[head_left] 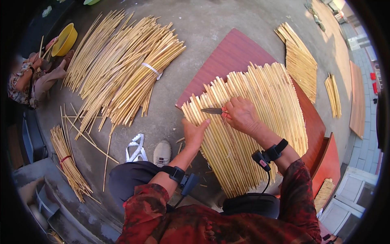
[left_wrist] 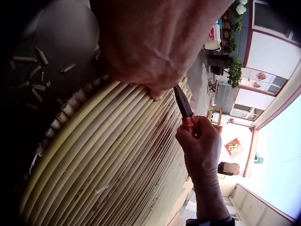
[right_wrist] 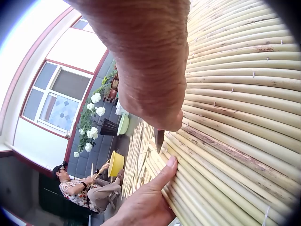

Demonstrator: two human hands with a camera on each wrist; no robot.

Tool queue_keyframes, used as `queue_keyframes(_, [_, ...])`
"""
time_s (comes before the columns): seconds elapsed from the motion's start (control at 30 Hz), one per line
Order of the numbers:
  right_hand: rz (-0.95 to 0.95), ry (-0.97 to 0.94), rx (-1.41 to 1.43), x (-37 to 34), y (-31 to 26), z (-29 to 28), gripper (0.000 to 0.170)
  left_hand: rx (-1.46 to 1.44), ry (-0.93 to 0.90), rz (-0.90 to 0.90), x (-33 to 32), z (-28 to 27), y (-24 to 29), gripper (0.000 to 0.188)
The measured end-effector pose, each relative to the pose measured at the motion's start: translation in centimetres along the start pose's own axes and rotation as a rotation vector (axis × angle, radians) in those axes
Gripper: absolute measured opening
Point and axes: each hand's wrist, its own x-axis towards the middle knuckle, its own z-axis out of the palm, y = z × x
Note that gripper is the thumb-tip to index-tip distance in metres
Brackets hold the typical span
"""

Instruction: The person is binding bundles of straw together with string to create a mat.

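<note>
A mat of pale reed stalks [head_left: 264, 110], bound side by side, slopes over a reddish-brown board [head_left: 215, 61] and down to the lap. My right hand [head_left: 242, 116] grips pliers [head_left: 212, 110] with red handles and a dark pointed nose, held over the mat near its left edge. In the left wrist view, the fingers curl round the red handles [left_wrist: 189, 123]. My left hand [head_left: 194, 132] holds the mat's left edge, thumb on top near the pliers' tip; its other fingers are mostly hidden. Short white ties [left_wrist: 101, 189] show on the stalks.
Loose reeds [head_left: 122, 69] lie in a big pile at the upper left, and a tied bundle [head_left: 69, 162] is below it. A seated person [right_wrist: 84, 188] works beside a yellow basin [right_wrist: 116, 164]. Another reed mat [head_left: 300, 65] lies at the upper right. White straps [head_left: 136, 148] lie near a shoe.
</note>
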Motion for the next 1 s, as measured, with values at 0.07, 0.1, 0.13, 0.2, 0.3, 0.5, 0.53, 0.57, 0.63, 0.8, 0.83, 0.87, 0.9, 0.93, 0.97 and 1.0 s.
queue_keyframes(0.07, [0.027,-0.012,-0.032,-0.1,0.0,0.3,0.022,-0.028,-0.005,0.02,0.0,0.0,-0.4,0.056])
queue_keyframes(0.1, [0.028,-0.012,-0.032,0.8,-0.9,-0.8,0.022,-0.012,-0.001,0.031,0.0,0.1,-0.4,0.056])
queue_keyframes(0.13, [0.025,0.081,0.11,2.0,-2.1,-2.1,0.022,0.003,0.002,0.043,0.0,0.2,-0.3,0.056])
queue_keyframes(0.2, [0.027,0.17,0.253,3.8,-3.6,-3.6,0.022,0.006,0.002,0.034,0.1,0.9,-0.3,0.056])
queue_keyframes(0.3, [-0.083,0.041,0.13,7.0,-2.8,-4.8,0.022,0.001,0.017,0.048,1.3,0.9,1.2,0.055])
queue_keyframes(0.5, [0.003,0.001,0.109,5.4,-1.3,-4.1,0.026,-0.032,-0.015,0.004,0.0,0.0,0.5,0.053])
queue_keyframes(0.53, [0.014,-0.003,0.114,4.9,-1.4,-4.1,0.026,-0.057,-0.031,-0.014,0.2,-0.1,0.1,0.053])
queue_keyframes(0.57, [0.029,-0.005,0.098,4.7,-1.6,-4.8,0.024,-0.084,-0.044,-0.031,0.3,-0.2,-0.1,0.053])
queue_keyframes(0.63, [0.051,-0.012,0.068,4.2,-2.0,-7.1,0.022,-0.143,-0.098,-0.034,0.7,-0.3,-0.9,0.052])
queue_keyframes(0.8, [0.218,0.032,0.169,1.5,-2.4,-14.1,0.021,-0.036,-0.03,-0.039,0.3,-1.1,0.6,0.051])
queue_keyframes(0.83, [0.223,0.038,0.162,0.4,-2.0,-14.8,0.021,0.139,0.092,0.028,0.9,-1.4,-0.1,0.05])
queue_keyframes(0.87, [0.362,0.019,0.208,-1.0,-1.6,-15.6,0.02,0.314,0.211,0.096,1.2,-1.7,-0.3,0.049])
queue_keyframes(0.9, [0.504,-0.001,0.254,-2.7,-1.3,-16.4,0.02,0.313,0.198,0.102,0.8,-2.3,0.8,0.049])
queue_keyframes(0.93, [0.57,-0.031,0.216,-4.4,-1.0,-17.2,0.021,0.34,0.162,0.212,0.3,-2.9,2.2,0.046])
queue_keyframes(0.97, [0.639,-0.06,0.179,-6.4,-0.9,-18.0,0.023,0.366,0.124,0.324,0.1,-3.4,3.2,0.043])
queue_keyframes(1.0, [0.726,-0.089,0.2,-8.7,-0.8,-18.7,0.023,0.367,0.109,0.334,0.7,-3.9,3.3,0.043])
